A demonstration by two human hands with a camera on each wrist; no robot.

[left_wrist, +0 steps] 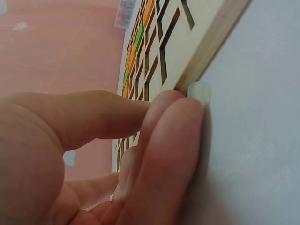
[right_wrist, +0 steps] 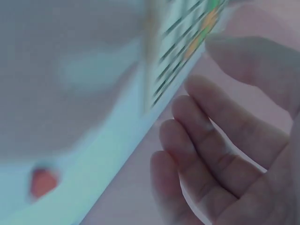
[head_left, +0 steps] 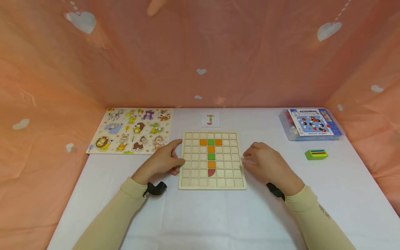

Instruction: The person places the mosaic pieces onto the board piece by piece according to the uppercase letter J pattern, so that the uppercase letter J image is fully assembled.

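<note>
A square wooden grid board (head_left: 194,182) lies flat on the white table. Orange, green and red tiles (head_left: 211,156) sit in its cells in a T-like shape, with a rounded red piece (head_left: 211,172) at the bottom. My left hand (head_left: 164,159) holds the board's left edge; in the left wrist view its thumb lies over the rim and fingertips press against the side. Just off the right edge hovers my right hand (head_left: 265,163), fingers loosely bent. The right wrist view shows nothing between those fingers (right_wrist: 225,154).
Behind the board lies a small pattern card (head_left: 215,119) with a similar shape. An animal puzzle board (head_left: 122,119) is at back left. At back right stand a plastic box (head_left: 312,125) with a molecule picture and a green block (head_left: 316,154). A pink curtain (head_left: 200,52) closes the back.
</note>
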